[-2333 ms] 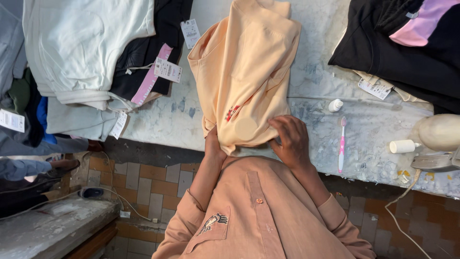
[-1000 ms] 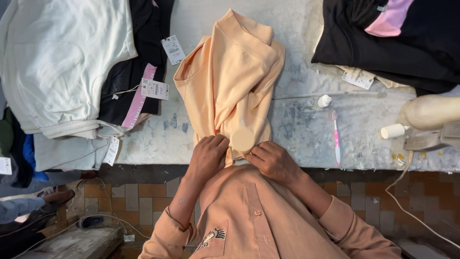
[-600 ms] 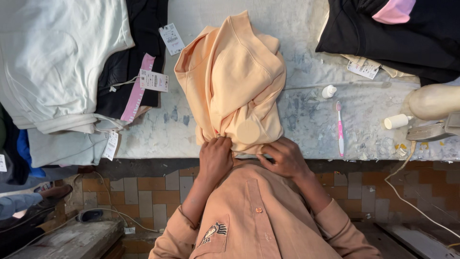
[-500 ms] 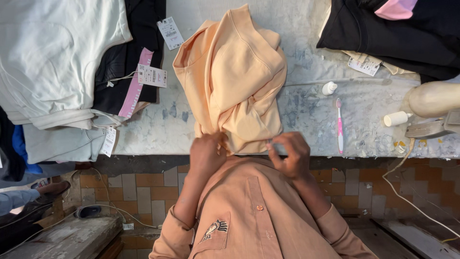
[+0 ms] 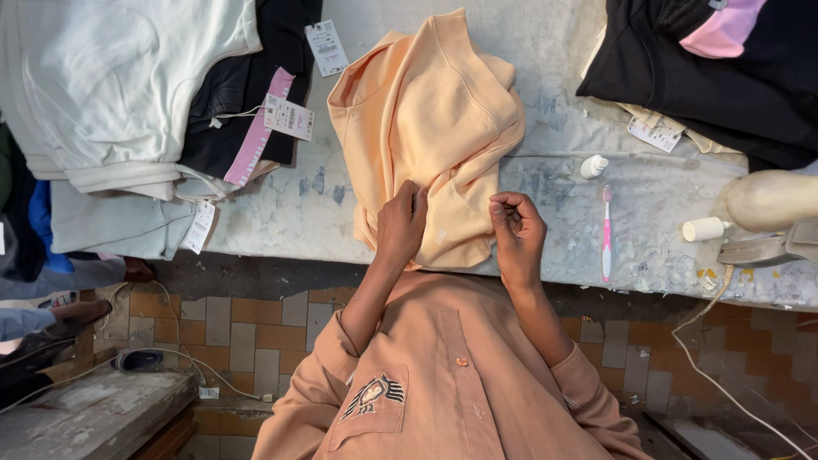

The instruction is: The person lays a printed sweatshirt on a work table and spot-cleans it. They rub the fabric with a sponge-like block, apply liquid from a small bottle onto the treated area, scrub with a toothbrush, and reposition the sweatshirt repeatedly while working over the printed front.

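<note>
Left hand point(image 5: 400, 223) is pressing its closed grip into the peach garment point(image 5: 430, 136); right hand point(image 5: 515, 228), at three o'clock of it, is pinching its grip together just above the fabric.

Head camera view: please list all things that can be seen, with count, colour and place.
Peach cotton garment: one, peach, table centre, under both hands.
White worn table: one, whitish, across the view.
Pale folded garments: a pile, white and grey, table left.
Black garment with pink band: one, left of centre.
Paper tags: several, white, near the left pile.
Black and pink clothes: a pile, upper right.
Pink toothbrush: one, right of the peach garment.
Small white bottle: one, above the toothbrush.
Left hand: on the garment.
Right hand: fingers curled, at the garment's edge.
</note>
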The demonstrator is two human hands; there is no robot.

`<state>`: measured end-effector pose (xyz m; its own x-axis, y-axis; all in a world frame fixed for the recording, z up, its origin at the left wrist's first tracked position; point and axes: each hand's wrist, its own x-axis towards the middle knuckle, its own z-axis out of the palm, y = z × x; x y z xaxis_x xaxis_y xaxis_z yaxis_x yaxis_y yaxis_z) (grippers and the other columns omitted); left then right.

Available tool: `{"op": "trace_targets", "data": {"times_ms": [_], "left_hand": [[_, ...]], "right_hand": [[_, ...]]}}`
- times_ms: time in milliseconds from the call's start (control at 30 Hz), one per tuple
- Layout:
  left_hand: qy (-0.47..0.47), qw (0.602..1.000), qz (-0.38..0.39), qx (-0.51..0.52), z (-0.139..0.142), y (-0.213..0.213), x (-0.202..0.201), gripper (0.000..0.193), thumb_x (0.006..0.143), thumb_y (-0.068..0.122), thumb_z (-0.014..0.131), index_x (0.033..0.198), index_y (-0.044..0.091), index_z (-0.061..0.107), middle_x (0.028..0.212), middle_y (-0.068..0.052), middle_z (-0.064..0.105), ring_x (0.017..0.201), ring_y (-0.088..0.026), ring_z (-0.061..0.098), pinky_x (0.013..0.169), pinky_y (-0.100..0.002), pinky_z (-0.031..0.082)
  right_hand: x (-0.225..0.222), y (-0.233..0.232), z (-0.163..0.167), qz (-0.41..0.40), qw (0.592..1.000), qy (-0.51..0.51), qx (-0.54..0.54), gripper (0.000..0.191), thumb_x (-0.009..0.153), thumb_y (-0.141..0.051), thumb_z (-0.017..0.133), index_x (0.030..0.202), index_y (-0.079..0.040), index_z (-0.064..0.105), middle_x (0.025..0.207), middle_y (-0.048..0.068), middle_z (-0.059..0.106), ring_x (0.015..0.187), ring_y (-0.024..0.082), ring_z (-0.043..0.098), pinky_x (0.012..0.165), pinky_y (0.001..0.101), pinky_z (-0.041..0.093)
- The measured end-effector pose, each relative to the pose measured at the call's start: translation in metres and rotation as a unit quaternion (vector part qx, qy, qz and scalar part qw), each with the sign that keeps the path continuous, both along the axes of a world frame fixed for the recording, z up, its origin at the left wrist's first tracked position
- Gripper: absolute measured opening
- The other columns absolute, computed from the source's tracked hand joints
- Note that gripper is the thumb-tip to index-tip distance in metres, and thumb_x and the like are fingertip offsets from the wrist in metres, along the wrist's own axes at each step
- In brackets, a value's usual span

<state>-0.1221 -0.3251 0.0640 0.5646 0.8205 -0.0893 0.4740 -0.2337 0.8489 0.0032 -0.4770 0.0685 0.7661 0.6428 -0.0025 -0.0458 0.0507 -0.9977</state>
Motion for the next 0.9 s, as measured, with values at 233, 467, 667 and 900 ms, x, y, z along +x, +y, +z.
{"op": "trace_targets", "data": {"times_ms": [233,467,667,900], "left_hand": [[-0.121,0.984,0.055,-0.116,-0.001,0.004,-0.010,0.035,0.112,0.029,0.045,0.092,0.002,0.055,0.070,-0.011,0.059,0.063,-0.028,0.056,0.063,-0.040,0.046],[-0.218,0.975,-0.034,-0.008,0.031,-0.002,-0.032,0.045,0.101,0.039,0.065,0.124,0.001,0.054,0.112,-0.012,0.061,0.107,-0.025,0.062,0.097,-0.036,0.051],[-0.142,0.970,-0.178,0.090,0.039,-0.010,-0.026,0.100,0.073,0.060,0.084,0.146,0.003,0.047,0.143,-0.017,0.052,0.134,-0.036,0.052,0.113,-0.046,0.043],[-0.087,0.963,-0.209,0.145,0.006,-0.011,-0.028,0.121,0.066,0.073,0.082,0.157,0.006,0.038,0.156,-0.017,0.047,0.148,-0.038,0.043,0.127,-0.050,0.030]], "right_hand": [[-0.001,0.010,-0.022,-0.017,0.998,-0.041,-0.043,0.011,0.106,-0.011,0.064,0.111,-0.001,0.065,0.095,-0.003,0.063,0.082,0.003,0.050,0.077,0.0189,0.044],[0.007,0.002,-0.045,0.007,0.996,-0.074,-0.057,0.015,0.108,-0.014,0.062,0.114,-0.001,0.063,0.103,0.000,0.066,0.092,0.005,0.058,0.086,0.0211,0.049],[0.010,0.002,-0.055,-0.003,1.000,0.009,-0.029,0.015,0.106,-0.015,0.062,0.114,-0.002,0.061,0.112,0.002,0.070,0.098,0.005,0.061,0.091,0.0221,0.050],[0.008,-0.005,-0.040,-0.030,0.999,0.007,-0.013,0.013,0.107,-0.015,0.066,0.112,-0.003,0.064,0.096,-0.003,0.063,0.085,0.003,0.054,0.077,0.0200,0.045]]}}
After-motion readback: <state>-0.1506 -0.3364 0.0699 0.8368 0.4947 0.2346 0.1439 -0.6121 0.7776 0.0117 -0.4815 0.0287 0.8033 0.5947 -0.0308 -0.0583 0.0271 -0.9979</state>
